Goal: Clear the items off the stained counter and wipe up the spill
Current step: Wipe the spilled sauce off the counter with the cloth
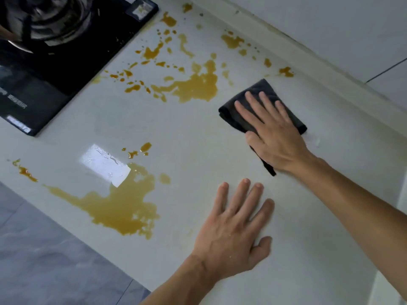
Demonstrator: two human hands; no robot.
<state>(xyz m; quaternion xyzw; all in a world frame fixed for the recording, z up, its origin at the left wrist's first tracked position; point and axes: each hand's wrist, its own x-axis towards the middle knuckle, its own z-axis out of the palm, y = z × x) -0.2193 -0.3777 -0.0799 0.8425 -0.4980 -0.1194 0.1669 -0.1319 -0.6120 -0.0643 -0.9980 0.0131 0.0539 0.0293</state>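
From the head camera, a black glass stove top sits at the far left corner of the pale, shiny stone worktop. A round metal burner sits on it, blurry at the top of the picture. Past the near edge of the worktop is a grey tiled floor. A white wall runs along the back edge.

Brown-yellow spilled liquid lies in splashes and drops on the worktop beside the stove. A bigger puddle lies close to the near edge. No pots or cups stand on the worktop.

The right hand presses flat on a dark grey folded cloth, fingers straight and a little apart. The cloth lies near the back edge, just right of the far splashes. The left hand rests flat on the bare worktop, fingers spread, holding nothing, just right of the near puddle.
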